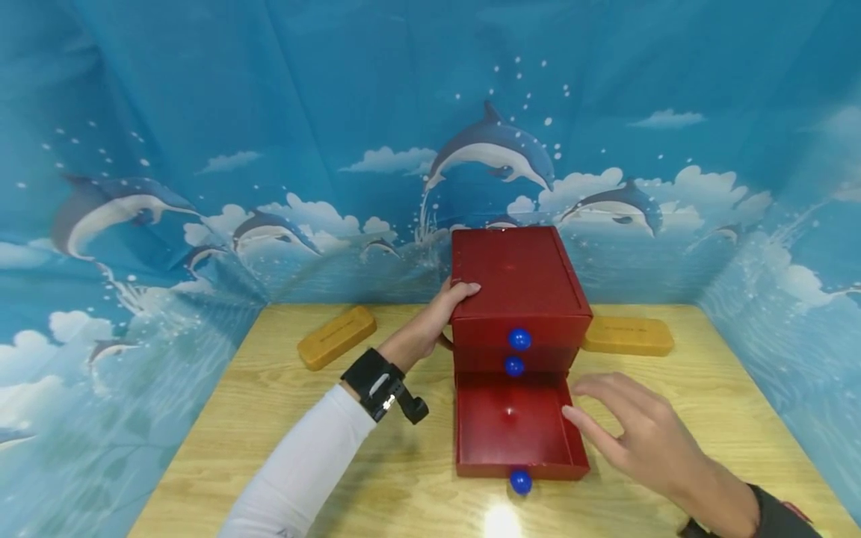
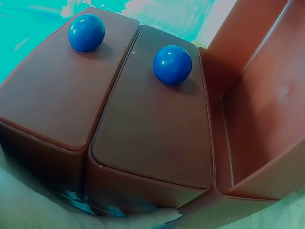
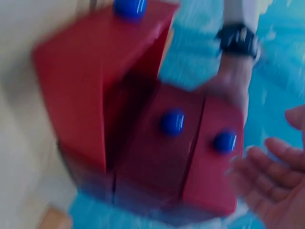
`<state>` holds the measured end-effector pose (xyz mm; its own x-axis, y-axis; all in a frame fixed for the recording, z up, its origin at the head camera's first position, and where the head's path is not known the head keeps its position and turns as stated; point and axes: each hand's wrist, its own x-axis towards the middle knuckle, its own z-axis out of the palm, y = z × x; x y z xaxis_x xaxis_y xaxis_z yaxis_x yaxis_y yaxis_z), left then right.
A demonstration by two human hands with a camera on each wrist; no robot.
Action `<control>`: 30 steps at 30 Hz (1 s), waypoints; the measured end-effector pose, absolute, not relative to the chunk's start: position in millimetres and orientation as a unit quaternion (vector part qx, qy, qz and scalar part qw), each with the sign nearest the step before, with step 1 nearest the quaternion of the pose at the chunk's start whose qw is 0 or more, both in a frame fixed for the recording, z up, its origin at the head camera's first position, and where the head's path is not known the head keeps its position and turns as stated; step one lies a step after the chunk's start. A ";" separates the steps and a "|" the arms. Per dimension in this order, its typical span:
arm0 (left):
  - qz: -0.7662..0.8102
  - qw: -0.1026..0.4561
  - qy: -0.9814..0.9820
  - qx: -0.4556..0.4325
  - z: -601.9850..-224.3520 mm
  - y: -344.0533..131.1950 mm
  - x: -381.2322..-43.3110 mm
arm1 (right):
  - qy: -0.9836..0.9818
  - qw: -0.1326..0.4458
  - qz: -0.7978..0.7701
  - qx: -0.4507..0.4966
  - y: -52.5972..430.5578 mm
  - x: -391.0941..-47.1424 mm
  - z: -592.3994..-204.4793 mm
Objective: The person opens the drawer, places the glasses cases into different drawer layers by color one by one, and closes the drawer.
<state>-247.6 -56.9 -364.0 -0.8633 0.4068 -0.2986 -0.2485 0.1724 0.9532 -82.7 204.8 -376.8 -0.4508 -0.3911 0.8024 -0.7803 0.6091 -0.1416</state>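
A red drawer cabinet (image 1: pixel 518 273) stands on the table with blue ball knobs on its fronts. Its bottom drawer (image 1: pixel 507 433) is pulled out, and the inside shows bare red; the two drawers above it are closed. My left hand (image 1: pixel 433 317) rests against the cabinet's left side, thumb over the top edge. In the left wrist view, a straight finger lies along that side. My right hand (image 1: pixel 649 433) is held just right of the pulled-out drawer, fingers apart and loosely bent, with nothing in them. The lowest blue knob (image 1: pixel 521 482) sticks out at the drawer's front.
One yellow-orange oblong block (image 1: pixel 336 338) lies on the wooden table (image 1: pixel 269 433) left of the cabinet. A similar block (image 1: pixel 628 335) lies to the right, partly behind the cabinet. A blue dolphin-print sheet (image 1: pixel 350 112) hangs around the back and sides.
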 end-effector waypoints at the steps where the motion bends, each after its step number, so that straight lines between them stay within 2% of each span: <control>1: 0.642 0.255 0.721 0.056 -364.2 -56.9 -247.5 | -0.804 0.392 0.255 0.368 209.4 -89.1 -373.4; 6: 0.643 0.250 0.721 0.066 -365.6 -56.4 -246.7 | -0.774 0.429 0.253 0.391 233.3 -120.3 -364.5; 11: 0.642 0.254 0.721 0.064 -367.1 -55.9 -246.8 | -0.768 0.443 0.244 0.394 258.1 -148.8 -375.6; 30: 0.639 0.248 0.725 0.067 -366.0 -56.6 -247.3 | -0.916 0.248 0.110 0.295 328.4 -224.0 -451.3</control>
